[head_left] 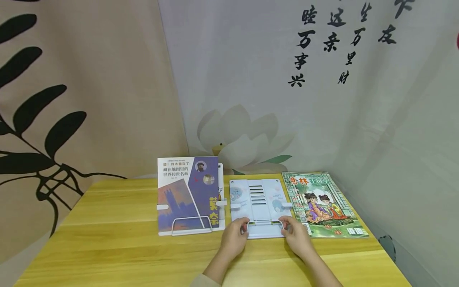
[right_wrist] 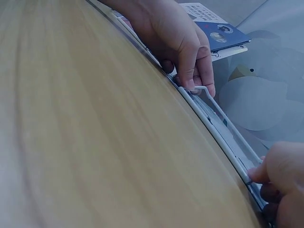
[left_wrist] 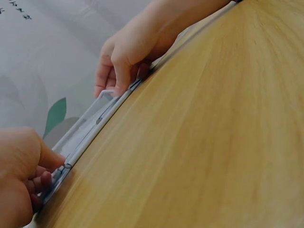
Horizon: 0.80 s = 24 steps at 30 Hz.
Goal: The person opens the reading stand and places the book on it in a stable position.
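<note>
A white book stand (head_left: 258,229) with blue cartoon prints lies on the wooden table, its slotted back panel leaning away. Its white wire support (right_wrist: 230,121) stands raised along the front edge. My left hand (head_left: 234,239) pinches the left end of this front part between thumb and fingers. At the right end, my right hand (head_left: 297,237) pinches it the same way. Both hands show in the left wrist view, left hand (left_wrist: 19,175) low and right hand (left_wrist: 137,42) above. Fingertips on the far side are partly hidden.
Left of the stand, a purple and white book (head_left: 188,191) stands upright on a second white book stand (head_left: 221,179), behind its wire holder (head_left: 191,218). A colourful magazine (head_left: 324,205) lies flat at the right, close by my right hand. Printed cloth (head_left: 236,79) hangs behind the table (head_left: 118,223).
</note>
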Each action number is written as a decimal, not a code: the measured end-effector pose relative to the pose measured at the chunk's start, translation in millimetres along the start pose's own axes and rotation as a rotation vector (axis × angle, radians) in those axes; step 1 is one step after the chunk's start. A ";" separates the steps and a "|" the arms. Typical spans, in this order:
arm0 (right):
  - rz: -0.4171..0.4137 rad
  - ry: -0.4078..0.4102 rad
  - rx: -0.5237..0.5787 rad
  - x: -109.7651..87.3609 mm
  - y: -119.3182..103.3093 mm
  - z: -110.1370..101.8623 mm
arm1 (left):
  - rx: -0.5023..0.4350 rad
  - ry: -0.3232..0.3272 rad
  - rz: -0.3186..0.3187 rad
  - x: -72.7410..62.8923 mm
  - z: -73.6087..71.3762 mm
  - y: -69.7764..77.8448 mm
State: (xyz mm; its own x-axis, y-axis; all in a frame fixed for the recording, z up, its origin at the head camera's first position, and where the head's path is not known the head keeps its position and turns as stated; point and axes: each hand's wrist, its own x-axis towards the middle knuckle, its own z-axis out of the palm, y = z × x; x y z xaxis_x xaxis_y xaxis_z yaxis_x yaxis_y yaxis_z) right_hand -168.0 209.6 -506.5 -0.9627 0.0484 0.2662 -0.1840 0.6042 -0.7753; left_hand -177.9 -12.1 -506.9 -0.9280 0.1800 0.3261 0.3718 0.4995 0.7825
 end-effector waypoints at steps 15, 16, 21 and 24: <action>-0.001 0.031 0.023 1.5 -4.6 -6.8 | -0.176 0.033 0.036 5.9 -3.7 -5.4; 0.000 0.039 0.026 2.6 -4.9 -8.4 | -0.170 0.046 0.041 7.0 -4.6 -4.6; -0.070 0.132 -0.004 11.1 -7.0 -18.7 | -0.111 0.121 0.072 15.2 -8.3 -0.3; -0.126 0.179 -0.056 17.9 -3.2 -23.6 | -0.083 0.125 0.043 22.0 -8.3 1.4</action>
State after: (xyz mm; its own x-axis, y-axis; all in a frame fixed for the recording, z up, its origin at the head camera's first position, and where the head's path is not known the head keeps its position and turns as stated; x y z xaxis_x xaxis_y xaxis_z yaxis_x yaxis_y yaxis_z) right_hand -179.9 227.3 -485.7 -0.8815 0.1071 0.4600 -0.2844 0.6572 -0.6980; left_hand -197.5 -14.5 -494.2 -0.9034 0.0904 0.4191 0.4161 0.4206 0.8062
